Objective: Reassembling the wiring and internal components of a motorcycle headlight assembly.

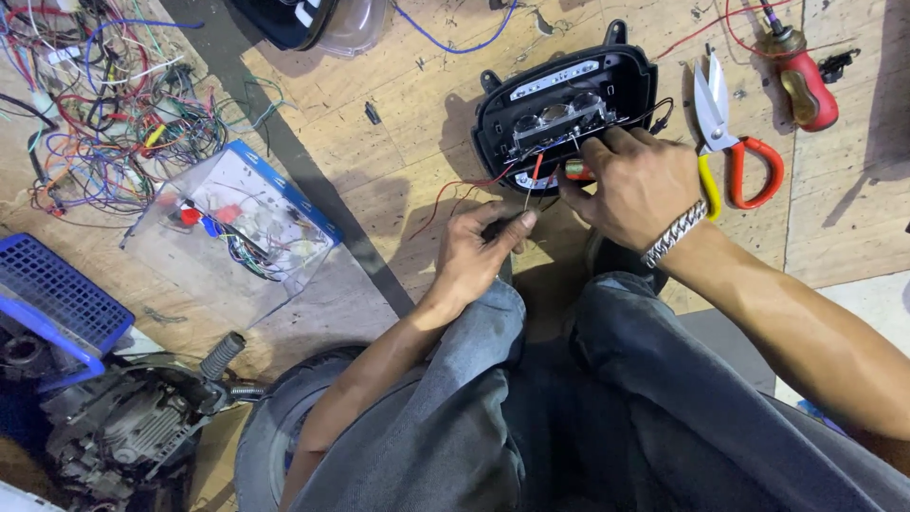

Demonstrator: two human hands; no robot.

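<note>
The black housing (567, 114) lies open on the wooden floor (398, 123). The right hand (637, 185) rests on its near edge, fingers curled tight around a small red part (576, 171). Just below the housing, the left hand (479, 251) pinches a thin wire (527, 201) (fingertips pressed together). Scissors (725, 137) lie right of the housing.
</note>
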